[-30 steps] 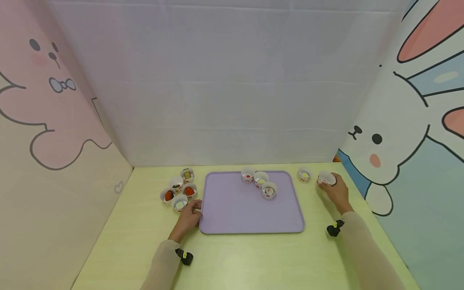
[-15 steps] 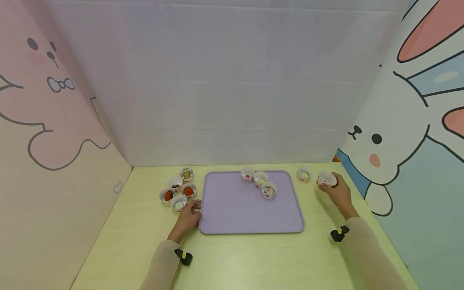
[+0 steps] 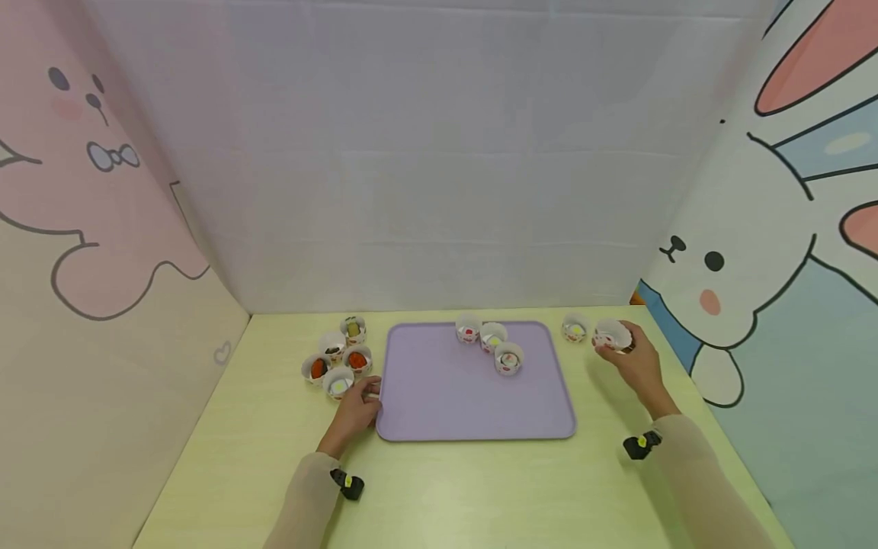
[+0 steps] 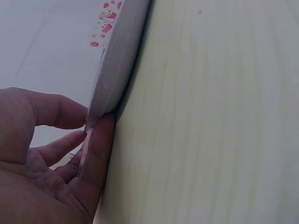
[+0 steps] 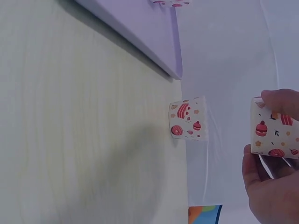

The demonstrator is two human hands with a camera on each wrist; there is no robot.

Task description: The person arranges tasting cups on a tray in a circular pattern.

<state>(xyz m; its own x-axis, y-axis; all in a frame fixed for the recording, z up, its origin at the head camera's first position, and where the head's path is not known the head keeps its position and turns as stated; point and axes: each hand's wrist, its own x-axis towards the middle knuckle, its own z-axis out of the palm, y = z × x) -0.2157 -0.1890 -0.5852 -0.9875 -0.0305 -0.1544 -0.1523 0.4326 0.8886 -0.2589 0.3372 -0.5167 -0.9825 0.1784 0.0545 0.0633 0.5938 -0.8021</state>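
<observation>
In the head view, my right hand holds a white paper baking cup up off the table at the right. The right wrist view shows the cup printed with red cakes and donuts, gripped between thumb and fingers; its contents are hidden. Just left of it, a similar cup with a yellow-and-white filling stands on the table. My left hand is at the left edge of the purple tray. In the left wrist view, its fingers pinch the tray's rim.
Three filled cups stand on the tray's back part, among them a front one. Several more, including one with orange filling, cluster on the table left of the tray. A white backdrop and printed side walls enclose the table.
My right hand has shifted slightly left with the cup, tilting it a little. My left hand stays at the tray's edge, and the other cups stand where they were.
</observation>
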